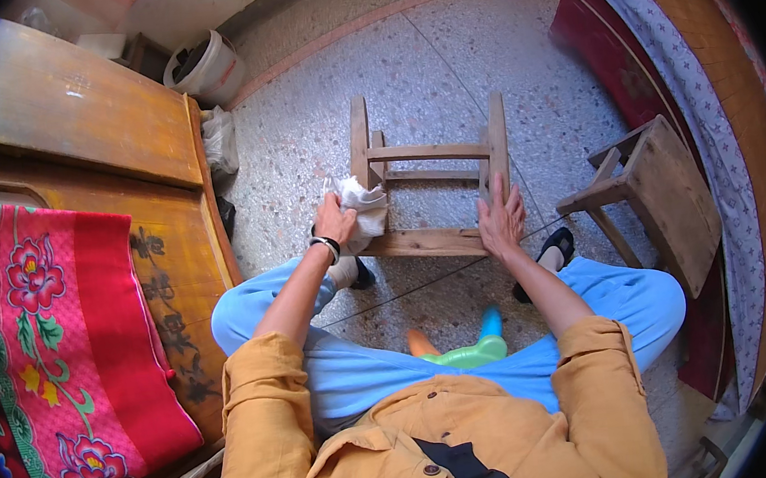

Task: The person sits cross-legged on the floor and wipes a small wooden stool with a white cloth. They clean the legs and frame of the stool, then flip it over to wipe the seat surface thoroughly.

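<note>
A wooden stool [429, 243] lies tipped over on the floor before me, its legs pointing away and the seat edge nearest me. My left hand [333, 221] is closed on a crumpled white cloth [368, 213], which is pressed against the stool's left leg where it meets the seat. The cloth hides that joint and some of my fingertips. On the stool's right near corner lies my right hand [501, 220], its fingers stretched out and apart along the base of the right leg.
A second wooden stool [670, 202] stands tilted at the right, beside a bed with a patterned cover [659, 37]. A wooden cabinet [103, 109] with a red floral cloth [110, 330] is at the left. A white bucket [210, 71] stands behind. A green plastic seat [472, 354] shows between my legs.
</note>
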A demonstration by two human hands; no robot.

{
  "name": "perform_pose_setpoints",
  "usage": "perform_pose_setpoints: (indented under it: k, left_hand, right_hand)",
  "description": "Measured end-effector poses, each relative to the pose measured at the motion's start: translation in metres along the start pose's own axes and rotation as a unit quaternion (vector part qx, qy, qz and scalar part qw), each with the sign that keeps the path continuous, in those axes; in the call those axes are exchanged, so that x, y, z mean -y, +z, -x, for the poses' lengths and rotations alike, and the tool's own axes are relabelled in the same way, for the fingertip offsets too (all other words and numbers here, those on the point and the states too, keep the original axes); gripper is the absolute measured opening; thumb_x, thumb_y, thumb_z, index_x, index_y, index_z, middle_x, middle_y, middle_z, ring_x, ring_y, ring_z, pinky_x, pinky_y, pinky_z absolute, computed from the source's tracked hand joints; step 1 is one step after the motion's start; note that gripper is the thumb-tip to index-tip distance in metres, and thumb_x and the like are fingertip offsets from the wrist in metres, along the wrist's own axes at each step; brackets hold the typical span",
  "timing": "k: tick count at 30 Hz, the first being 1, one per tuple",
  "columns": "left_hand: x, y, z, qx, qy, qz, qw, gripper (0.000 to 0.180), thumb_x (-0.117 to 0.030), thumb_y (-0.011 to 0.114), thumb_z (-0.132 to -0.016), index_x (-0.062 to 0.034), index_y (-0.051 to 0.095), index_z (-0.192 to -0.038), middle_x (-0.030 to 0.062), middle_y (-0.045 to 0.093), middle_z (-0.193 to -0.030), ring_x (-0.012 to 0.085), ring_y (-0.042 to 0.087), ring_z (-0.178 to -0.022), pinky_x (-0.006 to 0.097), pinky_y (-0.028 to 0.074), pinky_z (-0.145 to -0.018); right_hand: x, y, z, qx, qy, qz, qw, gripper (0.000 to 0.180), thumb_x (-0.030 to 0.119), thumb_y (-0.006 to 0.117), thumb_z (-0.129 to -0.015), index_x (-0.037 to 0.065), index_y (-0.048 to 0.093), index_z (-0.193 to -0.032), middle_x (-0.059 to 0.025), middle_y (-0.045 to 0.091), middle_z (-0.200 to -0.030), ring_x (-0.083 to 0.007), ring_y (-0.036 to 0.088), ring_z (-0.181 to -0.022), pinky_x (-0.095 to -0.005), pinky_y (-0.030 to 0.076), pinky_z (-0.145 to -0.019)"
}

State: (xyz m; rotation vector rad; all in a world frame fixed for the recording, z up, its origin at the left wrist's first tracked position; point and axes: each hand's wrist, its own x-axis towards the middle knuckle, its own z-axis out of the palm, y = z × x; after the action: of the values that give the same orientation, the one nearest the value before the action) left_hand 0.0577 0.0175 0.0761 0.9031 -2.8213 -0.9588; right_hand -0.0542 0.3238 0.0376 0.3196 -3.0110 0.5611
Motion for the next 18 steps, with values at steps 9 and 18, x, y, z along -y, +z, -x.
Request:
perform_pose_setpoints:
  k: [9,18]
  left_hand:
    - [-0.022,0.049,-0.03,-0.152,0.03,-0.001,0.988,0.033,-0.021,0.054,-0.079,-0.0093,0.042,-0.108,0.0252,0.044,-0.096,0.0435,0.044,-0.093,0.05,0.035,-0.085]
    - [-0.002,0.044,-0.18,-0.185,0.063,0.116,0.974,0.025,-0.017,0.057,-0.08,-0.0016,0.052,-0.099,0.0184,0.056,-0.099,0.0287,0.054,-0.088,0.039,0.044,-0.083]
  right_hand:
    - [0.003,-0.027,-0.008,0.095,0.015,-0.077,0.992,0.073,0.035,0.052,-0.09,0.021,0.011,-0.148,-0.0326,0.03,-0.133,-0.0495,0.055,-0.093,-0.0519,0.049,-0.073]
    - [0.005,-0.031,-0.004,0.082,-0.006,-0.083,0.993,0.072,0.033,0.053,-0.089,0.021,0.014,-0.148,-0.0321,0.032,-0.132,-0.0499,0.057,-0.089,-0.0527,0.049,-0.072]
